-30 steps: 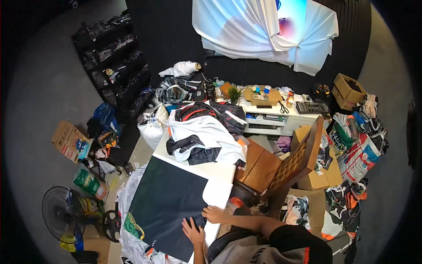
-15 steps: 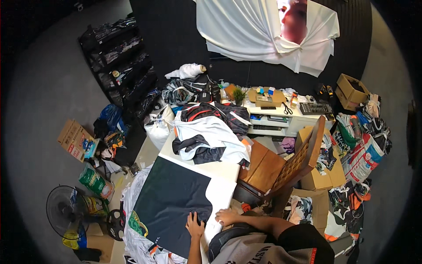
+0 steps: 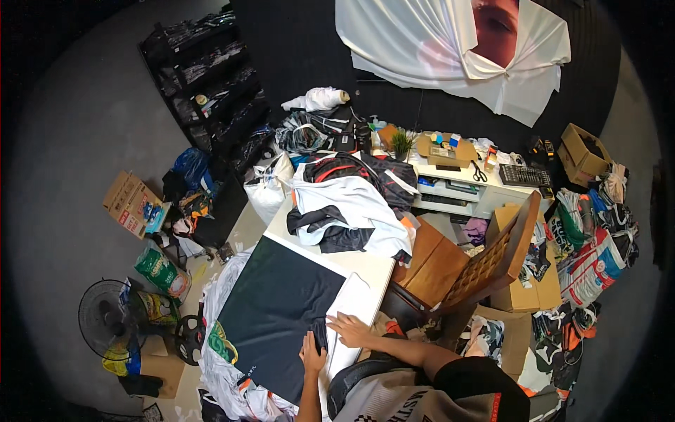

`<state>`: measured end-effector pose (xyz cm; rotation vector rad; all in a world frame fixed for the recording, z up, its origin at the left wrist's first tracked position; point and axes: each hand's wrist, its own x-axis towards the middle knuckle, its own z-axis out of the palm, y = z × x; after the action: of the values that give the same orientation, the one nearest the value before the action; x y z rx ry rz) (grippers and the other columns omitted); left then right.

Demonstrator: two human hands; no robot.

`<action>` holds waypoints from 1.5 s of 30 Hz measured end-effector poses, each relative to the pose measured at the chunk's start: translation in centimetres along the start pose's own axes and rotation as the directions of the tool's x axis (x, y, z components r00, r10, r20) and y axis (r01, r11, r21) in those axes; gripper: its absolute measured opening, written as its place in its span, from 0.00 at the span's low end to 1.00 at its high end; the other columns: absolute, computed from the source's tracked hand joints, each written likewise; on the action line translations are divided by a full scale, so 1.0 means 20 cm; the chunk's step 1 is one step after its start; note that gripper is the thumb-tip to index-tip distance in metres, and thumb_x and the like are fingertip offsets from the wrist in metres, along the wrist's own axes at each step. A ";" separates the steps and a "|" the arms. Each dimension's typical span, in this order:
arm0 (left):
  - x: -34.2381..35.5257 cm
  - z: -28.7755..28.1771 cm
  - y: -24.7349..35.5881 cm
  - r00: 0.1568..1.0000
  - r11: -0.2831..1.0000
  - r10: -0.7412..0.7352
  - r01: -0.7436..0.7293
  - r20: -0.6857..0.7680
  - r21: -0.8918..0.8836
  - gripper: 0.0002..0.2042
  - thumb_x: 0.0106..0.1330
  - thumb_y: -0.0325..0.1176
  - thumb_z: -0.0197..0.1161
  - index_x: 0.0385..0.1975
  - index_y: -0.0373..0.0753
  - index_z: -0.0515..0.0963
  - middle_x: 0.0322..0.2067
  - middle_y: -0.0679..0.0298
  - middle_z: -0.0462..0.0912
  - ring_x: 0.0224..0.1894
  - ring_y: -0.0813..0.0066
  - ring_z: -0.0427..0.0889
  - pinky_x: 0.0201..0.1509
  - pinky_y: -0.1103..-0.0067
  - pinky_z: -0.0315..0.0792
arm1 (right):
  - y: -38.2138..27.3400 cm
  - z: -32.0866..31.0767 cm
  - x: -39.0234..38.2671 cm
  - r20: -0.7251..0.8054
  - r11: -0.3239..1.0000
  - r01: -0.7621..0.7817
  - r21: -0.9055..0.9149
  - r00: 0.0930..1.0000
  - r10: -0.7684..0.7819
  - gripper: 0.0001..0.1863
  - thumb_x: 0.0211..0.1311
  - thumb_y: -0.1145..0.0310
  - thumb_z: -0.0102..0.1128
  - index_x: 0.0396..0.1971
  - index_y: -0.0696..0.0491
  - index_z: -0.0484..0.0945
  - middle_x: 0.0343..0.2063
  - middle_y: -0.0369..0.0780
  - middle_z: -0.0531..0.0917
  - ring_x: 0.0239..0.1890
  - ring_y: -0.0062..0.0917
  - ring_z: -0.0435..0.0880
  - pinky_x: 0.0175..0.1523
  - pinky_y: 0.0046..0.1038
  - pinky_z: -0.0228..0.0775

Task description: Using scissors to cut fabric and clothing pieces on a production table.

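Head view: dark garment spread flat on white table, near edge. Left hand and right hand pressed on its near right corner, fingers spread, gripping nothing. Unfolded clothes pile beyond garment, untouched.

A dark, near-black garment lies spread flat in the lower centre-left of the frame, its smooth rectangular body tilted so the long edges run from lower left to upper right. Its right edge curves inward over a white panel; a small bunched fold sits at its lower right edge.
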<state>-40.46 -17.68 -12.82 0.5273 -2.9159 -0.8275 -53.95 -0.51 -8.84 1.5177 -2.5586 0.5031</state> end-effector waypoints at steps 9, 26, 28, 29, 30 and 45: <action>0.03 0.00 0.07 0.985 0.983 -0.173 0.174 0.026 -0.066 0.35 0.55 0.39 0.56 0.66 0.40 0.58 0.67 0.56 0.58 0.67 0.54 0.59 0.62 0.60 0.57 | 0.24 0.07 0.21 0.020 0.961 0.167 0.221 0.984 -0.176 0.18 0.52 0.64 0.57 0.45 0.46 0.74 0.55 0.36 0.72 0.51 0.33 0.70 0.55 0.30 0.59; 0.16 0.12 0.35 0.821 0.828 -0.561 0.560 -0.107 -0.039 0.25 0.53 0.26 0.56 0.54 0.38 0.69 0.57 0.59 0.68 0.54 0.55 0.73 0.56 0.70 0.70 | 0.54 0.09 0.42 0.315 0.876 -0.108 0.470 0.948 -0.052 0.10 0.48 0.70 0.63 0.28 0.56 0.73 0.43 0.47 0.73 0.43 0.39 0.74 0.47 0.34 0.67; 0.15 0.13 0.33 0.853 0.855 -0.517 0.513 -0.070 -0.071 0.21 0.53 0.28 0.56 0.49 0.35 0.75 0.61 0.58 0.67 0.57 0.55 0.70 0.57 0.70 0.69 | 0.50 0.09 0.43 0.677 0.950 -0.279 0.139 0.727 0.114 0.10 0.52 0.68 0.61 0.26 0.60 0.74 0.35 0.48 0.76 0.35 0.40 0.76 0.41 0.35 0.69; 0.14 0.15 0.31 0.844 0.841 -0.536 0.531 -0.021 -0.106 0.21 0.53 0.30 0.55 0.48 0.34 0.76 0.62 0.57 0.66 0.59 0.56 0.69 0.58 0.71 0.68 | 0.47 0.10 0.42 0.710 0.968 -0.203 0.148 0.703 0.039 0.10 0.52 0.68 0.61 0.26 0.60 0.74 0.35 0.48 0.76 0.35 0.40 0.76 0.41 0.35 0.69; 0.12 0.18 0.30 0.838 0.831 -0.545 0.542 0.004 -0.126 0.21 0.53 0.32 0.55 0.48 0.33 0.77 0.63 0.56 0.66 0.60 0.57 0.69 0.60 0.73 0.67 | 0.43 0.11 0.39 0.617 0.957 -0.164 0.237 0.787 -0.018 0.10 0.52 0.68 0.61 0.27 0.60 0.74 0.34 0.48 0.77 0.35 0.40 0.76 0.42 0.35 0.69; -0.31 0.15 0.26 0.667 0.789 -0.609 0.564 -0.428 -0.244 0.34 0.50 0.34 0.61 0.62 0.38 0.63 0.66 0.48 0.53 0.69 0.48 0.52 0.70 0.67 0.53 | 0.35 0.50 0.37 0.118 0.849 0.251 0.466 0.933 -0.340 0.09 0.52 0.69 0.59 0.29 0.60 0.77 0.23 0.45 0.77 0.28 0.38 0.75 0.39 0.34 0.69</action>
<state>-36.78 -9.94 -12.38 1.4815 -2.2179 -0.7184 -62.99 -6.93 -17.76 2.1735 -2.3720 0.9916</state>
